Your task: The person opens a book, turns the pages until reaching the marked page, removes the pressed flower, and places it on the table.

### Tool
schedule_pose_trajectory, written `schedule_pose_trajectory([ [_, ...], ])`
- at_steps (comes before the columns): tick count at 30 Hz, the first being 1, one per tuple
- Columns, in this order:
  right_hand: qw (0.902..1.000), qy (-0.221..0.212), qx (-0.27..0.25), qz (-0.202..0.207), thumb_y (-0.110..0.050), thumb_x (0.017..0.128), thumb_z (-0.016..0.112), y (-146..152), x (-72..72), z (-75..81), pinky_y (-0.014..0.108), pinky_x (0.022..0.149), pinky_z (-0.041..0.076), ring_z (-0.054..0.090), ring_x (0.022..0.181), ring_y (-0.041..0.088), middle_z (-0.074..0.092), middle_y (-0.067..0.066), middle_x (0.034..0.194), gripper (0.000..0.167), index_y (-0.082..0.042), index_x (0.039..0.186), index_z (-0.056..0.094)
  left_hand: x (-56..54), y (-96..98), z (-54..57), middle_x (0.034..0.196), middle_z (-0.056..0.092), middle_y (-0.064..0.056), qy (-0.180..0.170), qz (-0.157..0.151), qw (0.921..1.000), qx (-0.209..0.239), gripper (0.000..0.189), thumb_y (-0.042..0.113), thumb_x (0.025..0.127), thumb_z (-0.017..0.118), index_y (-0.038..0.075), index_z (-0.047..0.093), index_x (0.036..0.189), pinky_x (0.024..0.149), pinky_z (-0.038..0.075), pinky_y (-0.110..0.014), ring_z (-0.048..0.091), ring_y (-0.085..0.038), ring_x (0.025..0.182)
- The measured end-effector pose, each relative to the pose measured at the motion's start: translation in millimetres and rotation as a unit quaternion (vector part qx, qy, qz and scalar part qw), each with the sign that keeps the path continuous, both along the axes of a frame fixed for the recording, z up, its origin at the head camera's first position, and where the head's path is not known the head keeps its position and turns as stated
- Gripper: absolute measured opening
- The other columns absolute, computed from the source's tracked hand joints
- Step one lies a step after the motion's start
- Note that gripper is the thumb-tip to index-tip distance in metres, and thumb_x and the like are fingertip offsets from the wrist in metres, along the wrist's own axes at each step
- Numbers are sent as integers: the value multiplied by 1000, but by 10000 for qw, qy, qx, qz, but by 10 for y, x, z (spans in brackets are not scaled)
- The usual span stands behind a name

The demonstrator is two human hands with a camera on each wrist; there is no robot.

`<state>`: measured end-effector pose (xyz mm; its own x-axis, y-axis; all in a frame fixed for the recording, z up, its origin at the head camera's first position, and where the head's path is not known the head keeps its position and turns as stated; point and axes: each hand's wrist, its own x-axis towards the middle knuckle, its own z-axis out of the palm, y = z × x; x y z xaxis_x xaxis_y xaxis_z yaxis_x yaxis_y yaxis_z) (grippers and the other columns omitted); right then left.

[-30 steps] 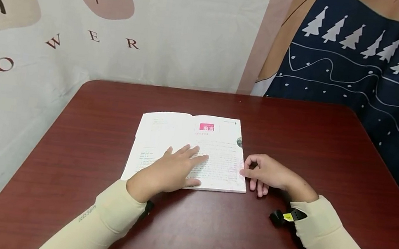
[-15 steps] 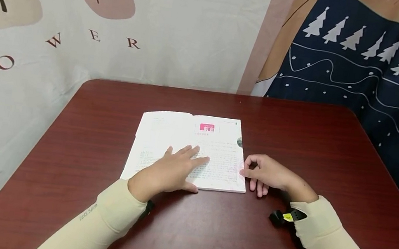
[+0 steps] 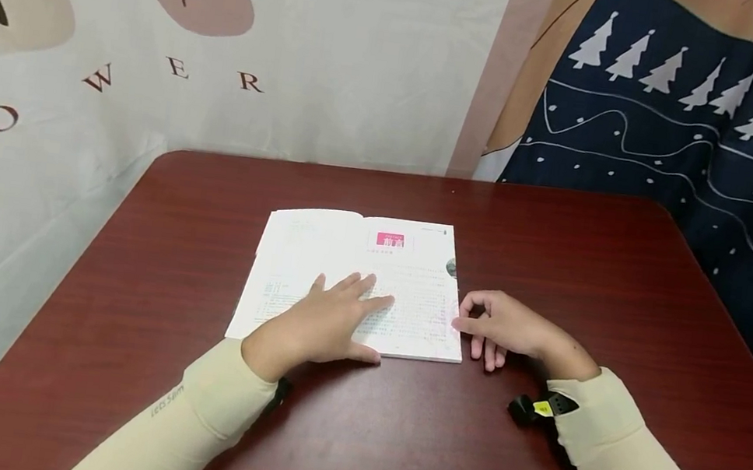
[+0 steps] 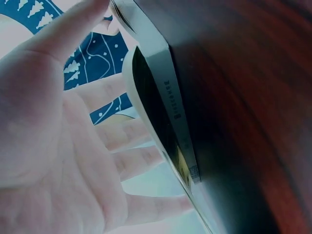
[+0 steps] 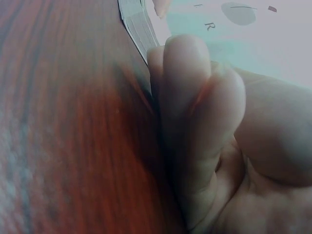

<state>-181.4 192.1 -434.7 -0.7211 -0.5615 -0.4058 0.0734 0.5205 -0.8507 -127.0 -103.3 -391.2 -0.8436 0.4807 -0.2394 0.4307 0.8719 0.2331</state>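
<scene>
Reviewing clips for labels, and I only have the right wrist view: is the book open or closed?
Observer: Open. The head view shows both pages of the book facing up.
Operator: How does the left hand lie?
Observer: The left hand is over the near part of the pages, fingers spread.
Operator: Anything printed that stands out?
Observer: A pink box, near the far edge of the page on the right.

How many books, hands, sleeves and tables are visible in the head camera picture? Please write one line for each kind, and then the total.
Book: 1
Hands: 2, left hand and right hand
Sleeves: 2, left sleeve and right sleeve
Table: 1
Total: 6
</scene>
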Motion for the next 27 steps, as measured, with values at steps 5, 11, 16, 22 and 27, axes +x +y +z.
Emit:
schedule_pose_trajectory([
  [5,10000,-17,21,5,-24,97,66,-1,-7,13,28,38,48,59,38,17,65,11,60,26,-1,99,54,-1,6,-12,163,32,-14,81,-32,9999,-126,81,53,83,77,25,45,152,113,23,-73,27,-35,152],
  [11,10000,-20,33,-26,-25,99,62,-5,-7,42,29,38,48,60,39,18,65,11,60,27,0,100,54,-16,6,-5,164,30,-14,38,-46,9999,-143,81,54,84,75,26,43,153,114,21,-73,25,-34,153],
  [16,9998,-149,-9,-106,-27,103,54,-7,-12,7,29,38,48,61,39,19,66,11,60,27,-1,101,55,-11,-6,9,164,29,-14,-22,-73,9999,-142,81,54,84,74,27,42,153,113,22,-73,25,-35,153],
  [22,9993,-344,-115,-127,-23,107,43,1,-14,3,28,38,48,62,40,19,65,11,60,26,1,102,52,-10,-21,12,164,29,-14,-35,-124,9999,-96,79,53,85,74,28,43,153,113,22,-74,26,-35,153],
  [27,9991,-393,-115,-145,-21,107,40,-1,-11,15,28,39,48,61,40,19,65,11,60,25,1,102,51,-10,-33,10,164,29,-14,-25,-169,9998,-93,75,53,86,73,31,44,152,113,22,-74,26,-35,153],
])
